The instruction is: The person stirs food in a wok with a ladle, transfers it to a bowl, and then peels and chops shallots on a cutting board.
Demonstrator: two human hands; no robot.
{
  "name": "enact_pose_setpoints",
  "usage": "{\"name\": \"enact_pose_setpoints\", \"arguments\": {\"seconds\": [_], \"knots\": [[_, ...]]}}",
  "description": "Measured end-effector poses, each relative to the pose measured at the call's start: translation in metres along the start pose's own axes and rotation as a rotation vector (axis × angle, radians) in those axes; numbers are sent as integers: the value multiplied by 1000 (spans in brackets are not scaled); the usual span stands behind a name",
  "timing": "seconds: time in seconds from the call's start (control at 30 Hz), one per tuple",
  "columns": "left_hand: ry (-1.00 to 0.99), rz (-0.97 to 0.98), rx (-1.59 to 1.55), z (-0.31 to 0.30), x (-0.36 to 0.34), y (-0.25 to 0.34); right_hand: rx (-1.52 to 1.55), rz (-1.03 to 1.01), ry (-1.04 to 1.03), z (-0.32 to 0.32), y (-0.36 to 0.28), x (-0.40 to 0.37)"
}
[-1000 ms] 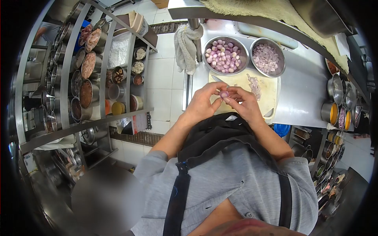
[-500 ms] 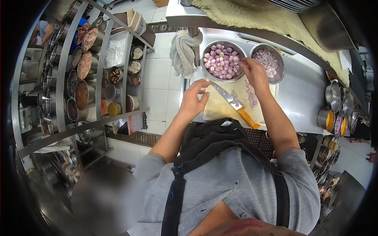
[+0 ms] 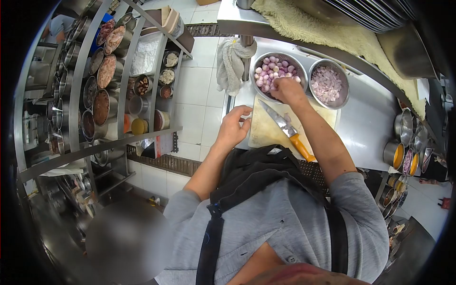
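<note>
My right hand (image 3: 289, 91) reaches into the left metal bowl (image 3: 257, 90) of whole peeled shallots (image 3: 271, 69); its fingertips are hidden among them. My left hand (image 3: 233, 126) hovers at the left edge of the cutting board (image 3: 259, 134), fingers curled and apart, nothing in it. On the board lies a knife with an orange handle (image 3: 302, 147), its blade (image 3: 275, 118) pointing up and left, with bits of shallot stuck on it. The right metal bowl (image 3: 345, 100) holds cut shallots (image 3: 326, 84).
A grey towel (image 3: 231, 66) hangs from a post left of the bowls. Metal racks with food containers (image 3: 107, 71) stand at the left. A steel shelf edge (image 3: 285, 37) passes above the bowls. Small pots (image 3: 393, 154) are at the right. Another person (image 3: 60, 26) shows at the far upper left.
My right hand has moved left and down from between the two bowls into the bowl of whole shallots. The cut pieces on the board's right are no longer seen. The view has shifted slightly.
</note>
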State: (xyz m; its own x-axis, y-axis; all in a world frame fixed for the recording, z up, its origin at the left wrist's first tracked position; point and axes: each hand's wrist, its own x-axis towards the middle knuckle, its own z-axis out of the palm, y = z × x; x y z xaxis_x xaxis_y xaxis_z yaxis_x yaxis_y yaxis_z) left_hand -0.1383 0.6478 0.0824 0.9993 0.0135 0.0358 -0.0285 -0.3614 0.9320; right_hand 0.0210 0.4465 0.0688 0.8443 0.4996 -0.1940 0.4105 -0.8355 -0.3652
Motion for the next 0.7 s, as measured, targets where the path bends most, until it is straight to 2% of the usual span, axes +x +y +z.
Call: {"name": "enact_pose_setpoints", "arguments": {"seconds": [0.03,0.13,0.23,0.27,0.3,0.37,0.43,0.5,0.63,0.7], "knots": [[1,-3,4,-1,0,1,-6,1,0,-4,7,-2],[-17,-20,39,-2,2,4,108,116,374,-17,31,-8],[-32,-12,37,0,5,1,69,23,396,-26,39,-15],[-34,-13,35,1,5,2,47,14,299,-25,39,-14],[-40,-6,41,2,7,2,46,15,297,-21,38,-13],[-43,-2,50,3,8,4,-31,-85,56,-9,29,-9],[-40,3,16,4,6,7,-115,-65,-27,2,21,-4],[-34,-3,13,2,4,8,-192,71,-162,9,18,5],[-12,-10,52,-1,-5,1,-95,-7,-140,3,16,5],[2,-21,53,-3,-10,-4,-1,25,-113,1,18,1]]}}
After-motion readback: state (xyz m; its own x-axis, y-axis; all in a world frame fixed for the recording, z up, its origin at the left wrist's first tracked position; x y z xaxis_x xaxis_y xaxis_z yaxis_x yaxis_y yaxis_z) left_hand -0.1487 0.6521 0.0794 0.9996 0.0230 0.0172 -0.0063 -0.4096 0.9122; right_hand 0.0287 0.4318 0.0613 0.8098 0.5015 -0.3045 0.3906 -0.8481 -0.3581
